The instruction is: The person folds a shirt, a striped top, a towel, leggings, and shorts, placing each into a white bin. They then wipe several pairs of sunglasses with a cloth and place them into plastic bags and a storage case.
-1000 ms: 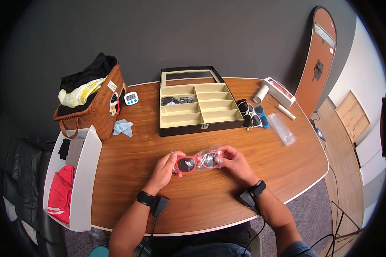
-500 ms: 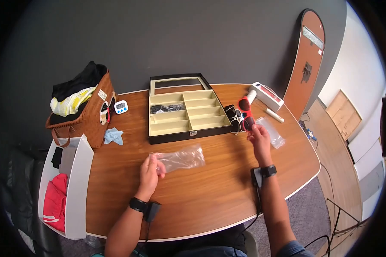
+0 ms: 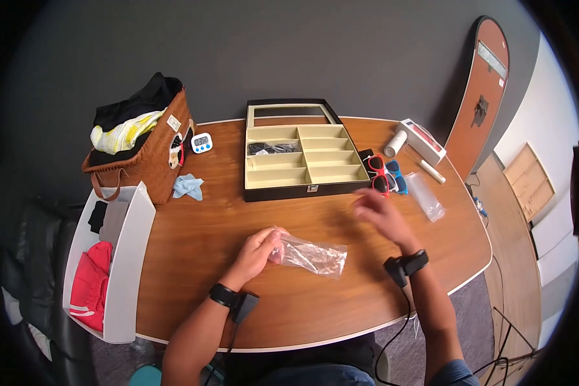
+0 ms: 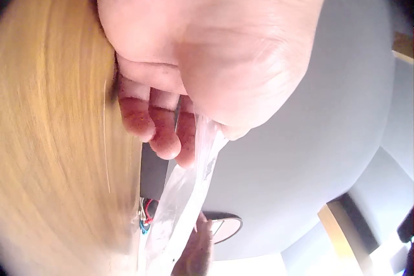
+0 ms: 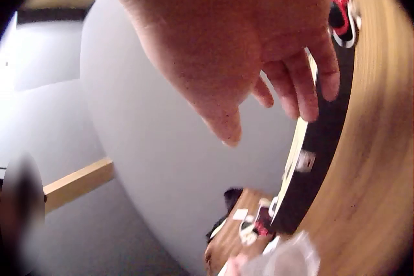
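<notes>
My left hand [image 3: 257, 252] pinches one end of a clear plastic bag [image 3: 316, 256] between thumb and fingers, low over the table. In the left wrist view the bag [image 4: 187, 201] hangs limp from the grip, the other fingers loosely bent. My right hand [image 3: 385, 215] is in the air in front of the sunglasses, its fingers relaxed and holding nothing. Just beyond it, red sunglasses [image 3: 380, 184] lie on top of white ones, beside blue sunglasses [image 3: 400, 183] and a black pair. A display case [image 3: 278, 193] stands with its lid raised; dark bagged glasses [image 3: 273, 148] lie in one left compartment.
Another clear bag [image 3: 426, 198] lies at the right, near a white cylinder [image 3: 395, 143], a white stick [image 3: 432, 172] and a white box [image 3: 423, 139]. At the left are a brown basket [image 3: 145, 170], a timer [image 3: 201, 143], a blue cloth [image 3: 188, 186] and a white bin [image 3: 123, 276].
The red sunglasses came out of the bag; my right hand carried them to the other sunglasses, let go and drew back towards me. My left hand kept the emptied bag.
</notes>
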A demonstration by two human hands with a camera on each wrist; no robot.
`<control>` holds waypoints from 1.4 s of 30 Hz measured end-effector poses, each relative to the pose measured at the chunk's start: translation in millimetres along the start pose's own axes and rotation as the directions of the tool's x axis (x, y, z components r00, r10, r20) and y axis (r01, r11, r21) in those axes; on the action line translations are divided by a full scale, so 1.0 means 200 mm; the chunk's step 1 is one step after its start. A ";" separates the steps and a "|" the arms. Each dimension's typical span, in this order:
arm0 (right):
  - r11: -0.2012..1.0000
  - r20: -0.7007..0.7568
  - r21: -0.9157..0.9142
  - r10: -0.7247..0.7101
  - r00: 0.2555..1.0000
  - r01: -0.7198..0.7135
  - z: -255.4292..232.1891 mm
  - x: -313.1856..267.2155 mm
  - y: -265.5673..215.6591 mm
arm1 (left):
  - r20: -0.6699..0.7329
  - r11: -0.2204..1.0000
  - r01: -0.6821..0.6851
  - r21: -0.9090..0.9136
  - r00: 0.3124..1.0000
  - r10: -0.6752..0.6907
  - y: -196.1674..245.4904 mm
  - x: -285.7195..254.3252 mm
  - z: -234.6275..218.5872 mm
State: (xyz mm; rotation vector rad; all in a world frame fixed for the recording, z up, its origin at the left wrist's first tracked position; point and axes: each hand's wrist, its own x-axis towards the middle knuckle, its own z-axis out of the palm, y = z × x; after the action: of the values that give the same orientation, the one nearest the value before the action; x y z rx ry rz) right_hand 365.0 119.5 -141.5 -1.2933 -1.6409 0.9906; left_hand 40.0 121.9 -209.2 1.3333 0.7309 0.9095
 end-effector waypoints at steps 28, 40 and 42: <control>0.957 0.423 0.213 0.089 0.902 -0.194 0.38 -0.11 0.03 | -0.165 0.996 -0.079 0.042 0.983 0.085 -0.02 0.01 -0.02; 0.891 0.272 0.425 0.042 0.961 -0.159 0.36 -0.12 0.06 | -0.284 0.997 -0.073 0.019 0.956 0.075 0.00 0.00 -0.03; 0.877 0.256 0.453 0.040 0.966 -0.157 0.36 -0.13 0.06 | -0.328 0.997 -0.082 0.008 0.941 0.080 0.00 0.00 -0.02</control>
State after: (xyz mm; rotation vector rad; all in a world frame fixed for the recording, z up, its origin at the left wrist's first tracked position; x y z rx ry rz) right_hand 305.8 89.5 -182.3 -0.9572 -1.3874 1.5502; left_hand 35.4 123.7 -209.2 1.2271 0.9322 1.2172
